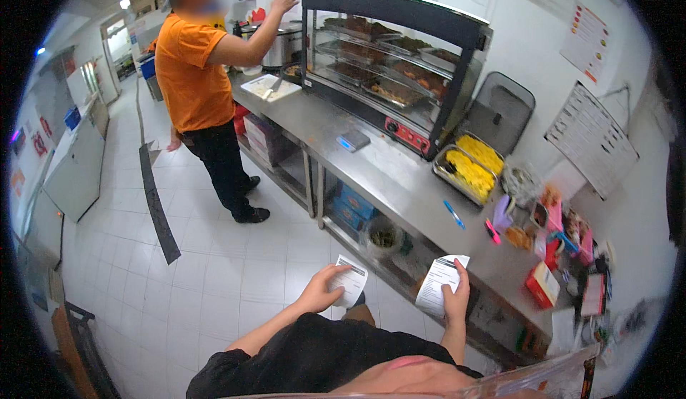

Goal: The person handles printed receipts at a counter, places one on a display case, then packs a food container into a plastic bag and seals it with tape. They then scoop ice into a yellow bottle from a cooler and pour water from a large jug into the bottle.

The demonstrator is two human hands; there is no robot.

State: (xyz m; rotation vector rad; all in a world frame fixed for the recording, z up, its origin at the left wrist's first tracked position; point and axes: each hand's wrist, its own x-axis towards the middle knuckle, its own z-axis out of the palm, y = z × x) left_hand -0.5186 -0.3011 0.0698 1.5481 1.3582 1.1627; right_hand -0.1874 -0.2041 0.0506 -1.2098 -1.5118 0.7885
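Note:
A short printed paper slip (353, 286) is pinched between the thumb and fingers of my left hand (321, 289). My right hand (456, 294) grips a longer printed slip (433, 287), held near the front edge of the steel counter (399, 192). Both papers bear writing and are apart from each other. On the counter beyond my right hand lie a blue pen (454, 214) and a pink highlighter (492, 232). A steel tray of yellow food (469, 166) sits farther back, with a small digital scale (353, 141) to its left.
A glass food warmer (386, 67) with filled trays stands on the counter. A person in an orange shirt (195, 72) stands at the far left end, one arm raised, near a white cutting board (270, 87). Boxes (353, 206) and a tub (383, 236) occupy the lower shelf.

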